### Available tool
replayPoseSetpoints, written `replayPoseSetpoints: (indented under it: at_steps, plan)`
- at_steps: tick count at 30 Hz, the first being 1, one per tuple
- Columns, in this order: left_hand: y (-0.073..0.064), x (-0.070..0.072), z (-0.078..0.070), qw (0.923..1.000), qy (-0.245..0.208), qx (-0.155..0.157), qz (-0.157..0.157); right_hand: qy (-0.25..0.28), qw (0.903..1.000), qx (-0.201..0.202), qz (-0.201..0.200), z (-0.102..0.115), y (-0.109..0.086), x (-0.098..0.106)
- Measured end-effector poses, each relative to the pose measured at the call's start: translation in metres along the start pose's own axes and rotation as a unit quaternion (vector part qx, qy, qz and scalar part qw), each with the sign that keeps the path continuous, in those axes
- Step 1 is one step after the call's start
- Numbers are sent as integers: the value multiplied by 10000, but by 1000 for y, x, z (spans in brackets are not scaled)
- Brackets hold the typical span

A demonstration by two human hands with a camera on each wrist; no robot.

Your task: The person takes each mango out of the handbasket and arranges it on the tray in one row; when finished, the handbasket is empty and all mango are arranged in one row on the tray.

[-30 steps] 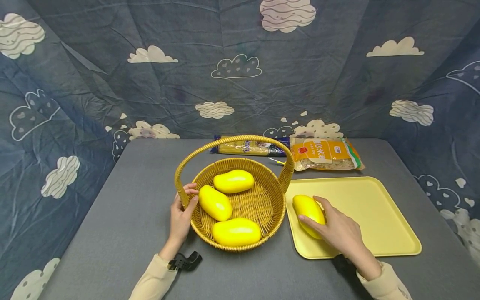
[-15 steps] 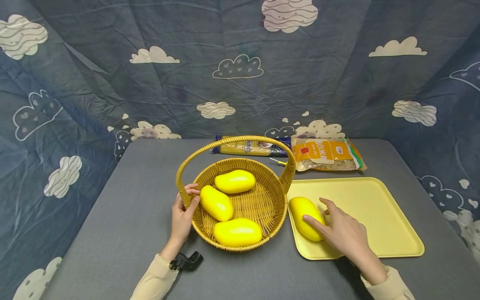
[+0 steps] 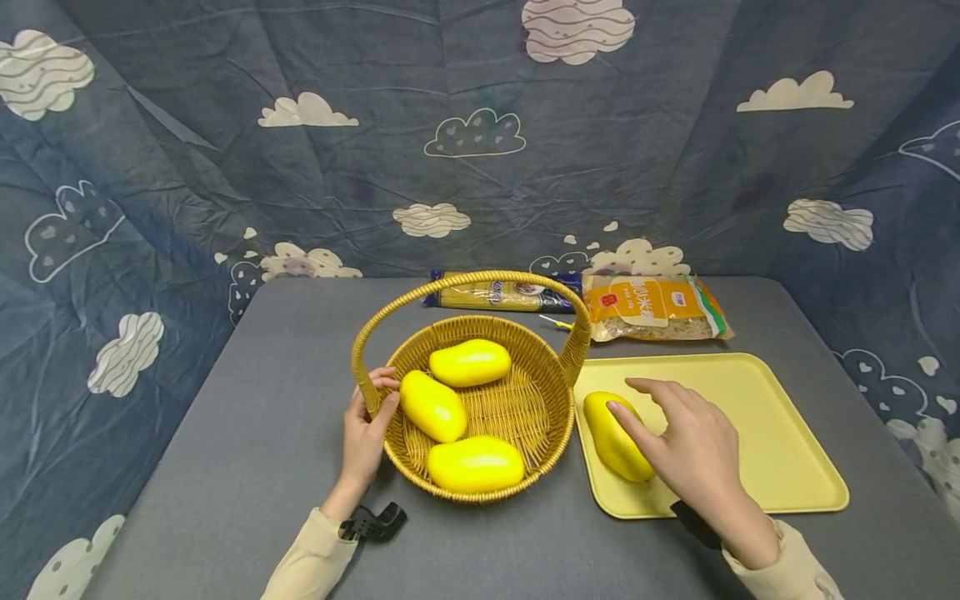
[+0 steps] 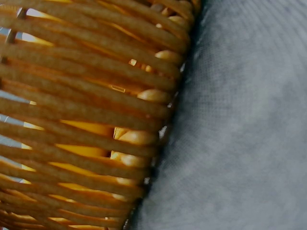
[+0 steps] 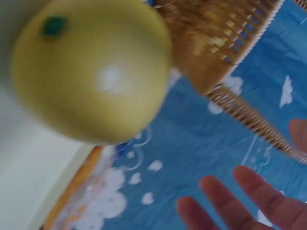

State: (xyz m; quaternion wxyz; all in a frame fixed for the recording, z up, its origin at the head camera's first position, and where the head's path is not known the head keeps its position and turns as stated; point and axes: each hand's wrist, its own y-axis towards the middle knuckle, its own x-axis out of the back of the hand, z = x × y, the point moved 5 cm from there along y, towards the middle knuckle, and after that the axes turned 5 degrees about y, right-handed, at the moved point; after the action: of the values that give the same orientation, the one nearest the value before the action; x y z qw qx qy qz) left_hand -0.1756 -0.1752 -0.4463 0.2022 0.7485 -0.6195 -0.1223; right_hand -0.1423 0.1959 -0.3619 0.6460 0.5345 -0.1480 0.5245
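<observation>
My left hand [image 3: 365, 433] grips the left side of a wicker basket [image 3: 558, 433] where its tall arched handle meets the rim. Three yellow mangoes lie in the basket: one at the back [image 3: 470, 363], one by the hand [image 3: 432, 407], one at the front [image 3: 476, 464]. A further mango [image 3: 617, 437] rests at the left end of a pale yellow tray [image 3: 772, 450]. My right hand [image 3: 693, 446] hovers beside and above that mango, thumb and fingers spread and holding nothing. In the right wrist view the fingers [image 5: 230, 206] stand apart from the mango [image 5: 91, 72].
Behind the basket lies a pack of spaghetti [image 3: 495, 294]. An orange-labelled bag of grain [image 3: 652, 308] lies to its right, behind the tray. A thin white-and-yellow item [image 3: 557, 322] sits near the handle. A cloud-patterned cloth [image 3: 480, 192] hangs at the back and sides.
My right hand has let go of the mango on the tray and lifted slightly off it, fingers spreading. That mango has rolled a little. The left hand stays at the basket.
</observation>
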Motion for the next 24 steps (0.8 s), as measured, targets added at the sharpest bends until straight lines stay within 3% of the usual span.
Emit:
replayPoseSetpoints:
  at_steps: [4,9,13,17,21,24]
  plan:
    - [0,0,-1,10000,-8,-14,10,319,9960,789,-270,26,8,2]
    - [0,-1,-1,10000,-3,-43,21,728,9902,1193,13,51,20,-7]
    - [0,-1,-1,10000,3,-35,34,873,9863,1164,778,65,33,-17]
    - [0,-2,-1,10000,-8,-50,23,1003,9740,1170,1661,79,47,-26]
    - [1,-2,0,9999,-22,-105,8,1055,9527,1284,2543,91,57,-37]
    - [1,-1,0,9999,-29,-131,13,1125,9289,1388,3244,99,64,-47]
